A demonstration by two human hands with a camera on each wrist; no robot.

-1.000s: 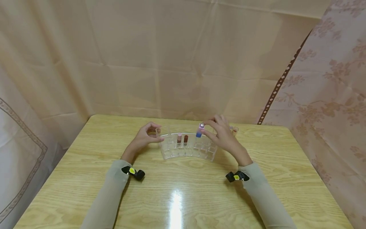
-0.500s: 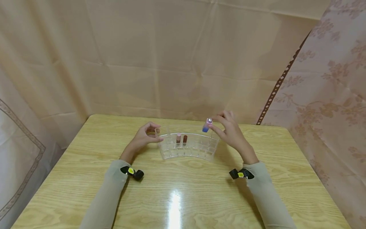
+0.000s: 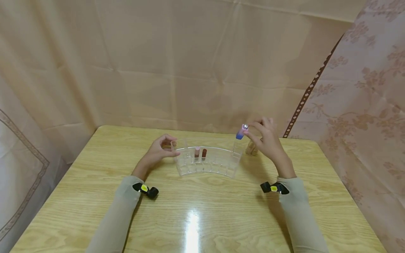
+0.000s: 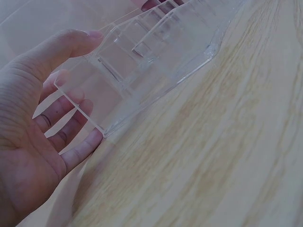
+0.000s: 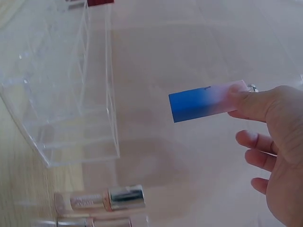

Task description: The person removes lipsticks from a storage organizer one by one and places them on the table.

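My left hand (image 3: 157, 151) grips the left end of a clear, curved lipstick organizer (image 3: 207, 169) standing on the table. In the left wrist view the thumb (image 4: 78, 43) lies over its upper edge, with the other fingers around the end wall. A pink-capped lipstick (image 3: 197, 150) and a dark red lipstick (image 3: 204, 153) stand side by side in its back row. Above and beyond the organizer's right end, my right hand (image 3: 269, 144) pinches a square lipstick tube (image 5: 203, 101), blue fading to pink. A silvery knob tops its pink end, between thumb and forefinger.
Several other cosmetic tubes are beside the organizer's right end, partly behind my right hand; one has a shiny silver band (image 5: 127, 196). A beige curtain (image 3: 190, 70) hangs behind the wooden table (image 3: 177, 214).
My right hand has lifted the blue-and-pink lipstick tube from over the organizer and carried it right and away, past the right end. The left hand stays on the organizer.
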